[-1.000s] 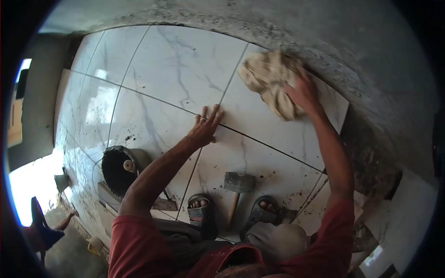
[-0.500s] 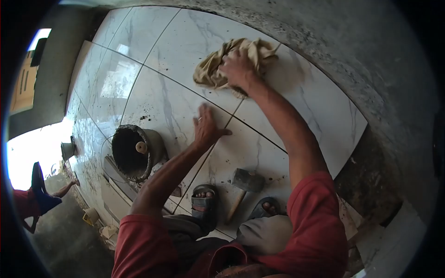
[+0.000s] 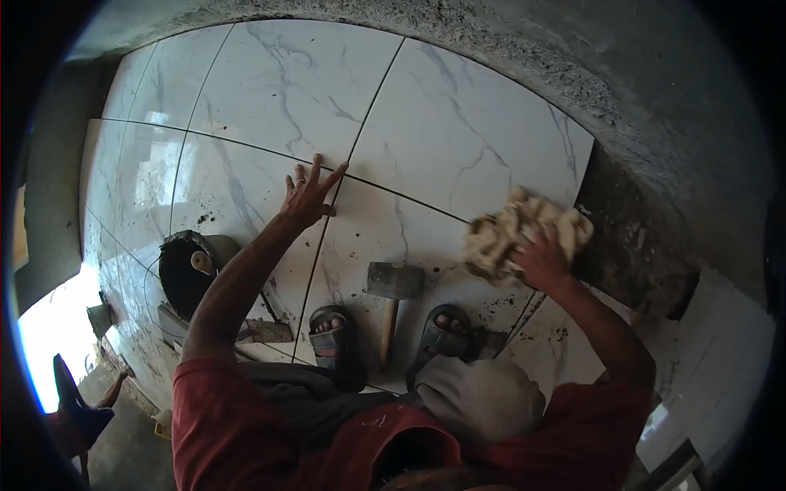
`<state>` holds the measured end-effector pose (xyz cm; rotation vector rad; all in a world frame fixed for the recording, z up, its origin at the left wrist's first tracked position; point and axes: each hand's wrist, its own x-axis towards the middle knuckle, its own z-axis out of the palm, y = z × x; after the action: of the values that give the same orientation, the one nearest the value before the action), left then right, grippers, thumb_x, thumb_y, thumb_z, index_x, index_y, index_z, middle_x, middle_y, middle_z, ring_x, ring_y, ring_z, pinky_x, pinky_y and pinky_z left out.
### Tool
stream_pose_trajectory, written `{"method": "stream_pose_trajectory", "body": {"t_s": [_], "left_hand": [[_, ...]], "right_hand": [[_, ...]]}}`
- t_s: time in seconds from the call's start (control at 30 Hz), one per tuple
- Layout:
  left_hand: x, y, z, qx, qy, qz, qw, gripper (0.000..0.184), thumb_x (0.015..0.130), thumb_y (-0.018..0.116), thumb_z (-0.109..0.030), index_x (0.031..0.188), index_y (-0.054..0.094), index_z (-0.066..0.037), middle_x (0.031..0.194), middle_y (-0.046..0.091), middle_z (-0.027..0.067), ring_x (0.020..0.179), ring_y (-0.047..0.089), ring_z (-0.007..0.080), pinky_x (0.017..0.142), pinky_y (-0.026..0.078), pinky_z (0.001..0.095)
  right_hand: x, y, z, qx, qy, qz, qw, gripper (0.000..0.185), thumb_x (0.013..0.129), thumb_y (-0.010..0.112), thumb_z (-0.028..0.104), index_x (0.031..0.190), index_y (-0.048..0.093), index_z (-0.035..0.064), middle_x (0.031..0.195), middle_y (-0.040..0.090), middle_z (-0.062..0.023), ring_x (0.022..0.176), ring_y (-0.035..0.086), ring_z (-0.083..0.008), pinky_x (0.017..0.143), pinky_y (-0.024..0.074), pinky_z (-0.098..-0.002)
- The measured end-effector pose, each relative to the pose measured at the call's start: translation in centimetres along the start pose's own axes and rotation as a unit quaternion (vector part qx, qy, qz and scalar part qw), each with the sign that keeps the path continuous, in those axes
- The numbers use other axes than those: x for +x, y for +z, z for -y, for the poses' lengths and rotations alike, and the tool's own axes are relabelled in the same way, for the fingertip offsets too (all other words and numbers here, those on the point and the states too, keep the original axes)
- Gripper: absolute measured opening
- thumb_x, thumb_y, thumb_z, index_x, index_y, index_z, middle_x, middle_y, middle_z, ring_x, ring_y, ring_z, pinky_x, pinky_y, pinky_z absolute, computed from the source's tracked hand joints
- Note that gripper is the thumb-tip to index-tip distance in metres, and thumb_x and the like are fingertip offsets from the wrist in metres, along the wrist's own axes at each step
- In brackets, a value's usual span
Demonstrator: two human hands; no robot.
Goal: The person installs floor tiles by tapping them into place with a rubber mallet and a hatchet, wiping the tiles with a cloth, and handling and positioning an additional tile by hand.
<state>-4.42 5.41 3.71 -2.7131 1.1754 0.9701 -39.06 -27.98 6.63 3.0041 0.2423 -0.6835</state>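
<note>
My right hand (image 3: 542, 258) presses on a crumpled tan rag (image 3: 509, 237), its fingers sunk into the cloth. The rag lies at the right edge of the white, grey-veined floor tiles (image 3: 442, 123). Farther left, my left hand (image 3: 309, 195) rests on the tiles with its fingers spread, beside a crossing of the joints, and holds nothing. Between my sandalled feet lies a rubber mallet (image 3: 395, 281), its wooden handle toward me. A dark bucket (image 3: 214, 245), partly hidden by my left forearm, stands with a round wooden-looking handle end showing inside.
A rough concrete wall (image 3: 655, 74) borders the tiles at the back and right. Bare dark ground (image 3: 634, 237) lies beyond the right tile edge. Crumbs of mortar are scattered near my feet. Another person (image 3: 78, 413) is at the far left, near a small bucket (image 3: 100, 315).
My right hand has drawn the rag rightward and nearer to me. My left hand has stayed on the tiles near the joint crossing. The camera view has turned.
</note>
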Motion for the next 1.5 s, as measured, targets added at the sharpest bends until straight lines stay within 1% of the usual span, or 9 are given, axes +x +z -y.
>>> {"method": "stream_pose_trajectory", "body": {"t_s": [0.2, 0.37, 0.43, 0.53, 0.87, 1.07, 1.2, 1.43, 1.5], "left_hand": [[0.6, 0.5, 0.9, 0.038, 0.022, 0.012, 0.999, 0.093, 0.072, 0.078, -0.017, 0.143, 0.025, -0.044, 0.151, 0.005, 0.0258, 0.128, 0.018, 0.063, 0.102, 0.023, 0.069], [0.5, 0.2, 1.0, 0.015, 0.035, 0.008, 0.999, 0.091, 0.072, 0.078, -0.018, 0.142, 0.027, -0.044, 0.152, 0.003, 0.0258, 0.127, 0.016, 0.0644, 0.102, 0.026, 0.068], [0.6, 1.2, 1.4, 0.017, 0.037, 0.004, 0.999, 0.092, 0.069, 0.08, -0.025, 0.142, 0.028, -0.041, 0.153, 0.0, 0.0245, 0.128, 0.014, 0.0648, 0.099, 0.028, 0.0693], [1.8, 3.8, 3.9, 0.034, 0.038, -0.006, 0.999, 0.09, 0.064, 0.083, -0.032, 0.141, 0.037, -0.028, 0.154, -0.002, 0.0202, 0.129, 0.013, 0.0635, 0.096, 0.029, 0.071], [0.0, 0.7, -0.1, 0.041, 0.002, 0.009, 0.999, 0.097, 0.07, 0.078, -0.015, 0.144, 0.022, -0.044, 0.155, 0.002, 0.0176, 0.132, 0.018, 0.0569, 0.099, 0.024, 0.0721], [-0.2, 0.9, 0.1, 0.048, 0.011, -0.005, 0.999, 0.097, 0.069, 0.079, -0.016, 0.144, 0.023, -0.043, 0.154, 0.004, 0.0195, 0.131, 0.02, 0.0579, 0.1, 0.023, 0.0716], [0.2, 0.8, 0.5, 0.07, 0.028, -0.012, 0.997, 0.098, 0.069, 0.079, -0.017, 0.144, 0.022, -0.042, 0.153, 0.006, 0.0218, 0.129, 0.022, 0.0598, 0.102, 0.023, 0.0695], [0.2, 0.7, 0.1, 0.073, 0.012, 0.013, 0.997, 0.096, 0.07, 0.078, -0.018, 0.145, 0.021, -0.043, 0.154, 0.003, 0.0202, 0.131, 0.02, 0.0584, 0.102, 0.022, 0.0688], [0.2, 0.6, 0.2, 0.074, 0.018, 0.005, 0.997, 0.097, 0.07, 0.078, -0.017, 0.145, 0.022, -0.042, 0.154, 0.004, 0.0208, 0.13, 0.021, 0.0587, 0.102, 0.023, 0.0686]], "right_hand": [[-5.0, -2.7, -8.4, 0.136, 0.228, 0.27, 0.926, 0.049, 0.075, 0.064, 0.018, 0.124, 0.057, 0.0165, 0.13, 0.051, -0.0119, 0.121, 0.046, -0.0304, 0.103, 0.0335, -0.0495], [9.5, -15.3, 0.0, 0.169, 0.059, -0.033, 0.983, 0.059, 0.07, 0.068, 0.023, 0.126, 0.053, 0.0128, 0.125, 0.053, -0.0107, 0.115, 0.047, -0.0293, 0.099, 0.0341, -0.0459], [17.4, -10.0, 4.2, 0.138, 0.012, -0.185, 0.973, 0.055, 0.07, 0.069, 0.027, 0.121, 0.057, 0.0146, 0.118, 0.057, -0.0101, 0.113, 0.049, -0.0255, 0.098, 0.0342, -0.0458], [26.9, -8.9, 10.7, 0.085, 0.056, -0.025, 0.994, 0.033, 0.079, 0.062, 0.029, 0.108, 0.064, 0.0127, 0.12, 0.059, -0.0087, 0.115, 0.051, -0.0271, 0.095, 0.0359, -0.0554], [3.0, 0.1, 3.1, 0.029, 0.113, -0.097, 0.988, 0.055, 0.07, 0.072, 0.034, 0.123, 0.059, 0.0251, 0.131, 0.05, -0.0042, 0.126, 0.036, -0.0355, 0.101, 0.0262, -0.0608], [-8.9, 7.0, -5.1, 0.046, 0.351, 0.129, 0.926, 0.044, 0.079, 0.065, 0.037, 0.116, 0.062, 0.0129, 0.124, 0.054, -0.0123, 0.117, 0.049, -0.0325, 0.095, 0.0396, -0.0498], [-9.3, 4.4, -13.7, 0.105, 0.59, 0.067, 0.798, 0.04, 0.08, 0.063, 0.027, 0.113, 0.061, 0.0058, 0.116, 0.059, -0.0191, 0.104, 0.058, -0.0358, 0.088, 0.0471, -0.0431], [0.9, -3.4, -1.6, 0.162, 0.316, -0.168, 0.92, 0.026, 0.078, 0.056, 0.011, 0.103, 0.064, 0.0069, 0.103, 0.06, -0.014, 0.096, 0.055, -0.0308, 0.085, 0.0414, -0.0458], [5.4, -2.2, 6.3, 0.101, 0.226, -0.178, 0.952, 0.037, 0.077, 0.061, 0.021, 0.113, 0.062, 0.0165, 0.118, 0.056, -0.0116, 0.114, 0.048, -0.0345, 0.089, 0.0376, -0.0527]]}}
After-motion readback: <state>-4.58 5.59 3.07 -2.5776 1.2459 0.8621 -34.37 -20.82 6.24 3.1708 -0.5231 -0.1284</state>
